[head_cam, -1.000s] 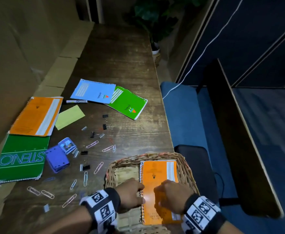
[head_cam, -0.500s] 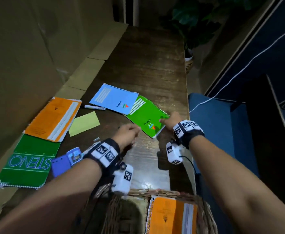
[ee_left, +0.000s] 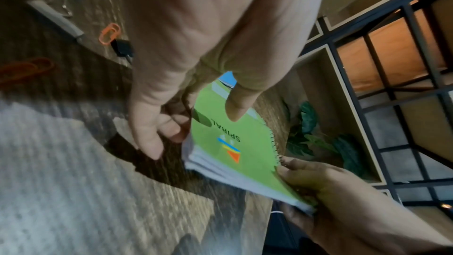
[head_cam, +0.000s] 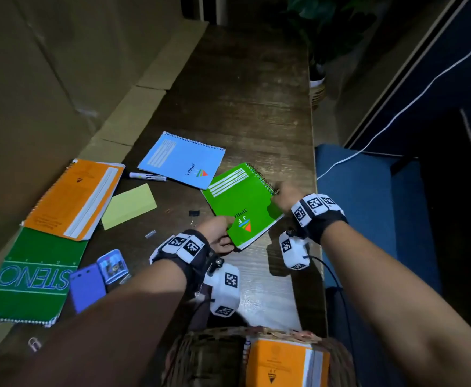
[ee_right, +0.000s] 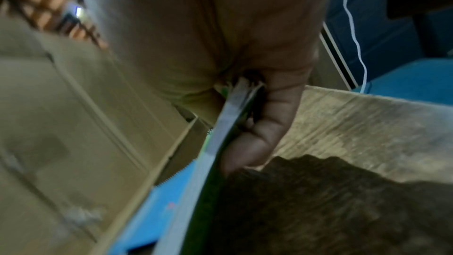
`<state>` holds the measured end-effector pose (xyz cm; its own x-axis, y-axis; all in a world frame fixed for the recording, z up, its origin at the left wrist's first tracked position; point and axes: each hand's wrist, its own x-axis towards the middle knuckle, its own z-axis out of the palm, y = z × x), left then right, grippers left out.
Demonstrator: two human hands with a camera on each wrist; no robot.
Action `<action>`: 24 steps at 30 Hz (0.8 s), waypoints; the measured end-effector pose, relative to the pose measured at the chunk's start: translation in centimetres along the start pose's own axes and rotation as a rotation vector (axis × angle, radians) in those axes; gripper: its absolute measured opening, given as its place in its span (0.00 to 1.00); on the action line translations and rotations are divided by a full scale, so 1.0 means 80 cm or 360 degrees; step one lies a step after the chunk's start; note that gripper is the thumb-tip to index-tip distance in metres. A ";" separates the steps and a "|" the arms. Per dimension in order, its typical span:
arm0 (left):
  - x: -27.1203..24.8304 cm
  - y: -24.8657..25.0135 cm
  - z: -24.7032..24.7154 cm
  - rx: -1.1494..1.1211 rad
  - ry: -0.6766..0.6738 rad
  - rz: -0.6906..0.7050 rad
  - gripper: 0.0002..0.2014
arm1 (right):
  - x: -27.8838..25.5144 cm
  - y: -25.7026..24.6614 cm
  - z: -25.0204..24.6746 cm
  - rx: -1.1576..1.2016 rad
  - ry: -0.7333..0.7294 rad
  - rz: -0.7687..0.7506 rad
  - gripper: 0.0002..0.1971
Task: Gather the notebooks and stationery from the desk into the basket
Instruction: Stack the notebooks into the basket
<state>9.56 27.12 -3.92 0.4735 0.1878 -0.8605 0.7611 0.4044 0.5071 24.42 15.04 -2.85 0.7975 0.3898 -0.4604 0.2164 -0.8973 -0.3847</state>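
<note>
On a dark wooden worktop strewn with stationery, a person lifts a green spiral notebook with both hands, its near edge raised off the wood and its shadow showing beneath. The wicker basket sits at the near edge of the worktop, already holding an orange notebook along its right side.

The left hand pinches the notebook's near corner, thumb on the cover and fingers curled under the pages; the right hand grips the corner at the spiral binding, fingers wrapped beneath. The left wrist view shows the loose page block fanning slightly at the open edge.

To land this well, the person probably needs to keep both grips firm so the pages stay together, carry the notebook level and back toward the body, then lay it flat on the orange one or beside it, spiral clear of the woven rim.

Waiting on the worktop: a green steno pad, a second orange notebook, a blue spiral notebook just beyond the green one, a yellow note sheet, a white marker, a black binder clip and an orange paper clip.
</note>
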 end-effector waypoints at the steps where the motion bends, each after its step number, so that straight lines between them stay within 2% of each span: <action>1: -0.004 -0.002 0.001 0.0065 -0.0020 -0.0025 0.09 | -0.012 0.004 -0.008 0.0065 -0.0024 -0.0002 0.16; 3: -0.014 -0.009 0.000 0.0160 -0.0016 -0.0024 0.12 | -0.048 0.013 -0.025 0.0371 -0.0035 0.0000 0.15; 5: -0.027 -0.014 -0.001 0.0118 0.0002 0.0068 0.15 | -0.100 0.024 -0.033 0.0825 -0.0042 -0.0046 0.11; 8: -0.065 -0.019 0.002 0.0079 0.0024 0.0394 0.05 | -0.189 0.040 -0.023 0.1125 0.0020 -0.0141 0.15; 10: -0.093 -0.030 0.004 0.0235 0.0047 0.0678 0.01 | -0.244 0.055 -0.009 0.1222 0.0064 -0.0104 0.14; 12: -0.121 -0.056 0.006 0.0489 0.0008 0.0921 0.06 | -0.296 0.075 0.009 0.1102 0.0143 -0.0050 0.12; 14: -0.156 -0.091 0.008 0.0659 -0.0103 0.1059 0.12 | -0.344 0.097 0.032 0.0884 0.0237 0.0004 0.11; 16: -0.186 -0.127 0.010 0.0758 -0.0165 0.1097 0.18 | -0.390 0.110 0.048 0.0769 0.0267 0.0083 0.11; 18: -0.204 -0.162 0.008 0.0928 -0.0179 0.1091 0.20 | -0.430 0.115 0.064 0.0576 0.0246 0.0157 0.12; 21: -0.218 -0.208 0.008 0.1392 -0.0213 0.1112 0.20 | -0.478 0.119 0.093 0.0168 0.0170 0.0277 0.10; 24: -0.223 -0.237 0.012 0.1668 -0.0262 0.1087 0.14 | -0.504 0.123 0.119 -0.0118 0.0083 0.0433 0.12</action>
<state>-12.90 15.22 1.82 0.9000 -0.0661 -0.4308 0.2897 -0.6476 0.7048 -10.97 -7.55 4.28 0.8595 0.1232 -0.4960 0.0296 -0.9809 -0.1925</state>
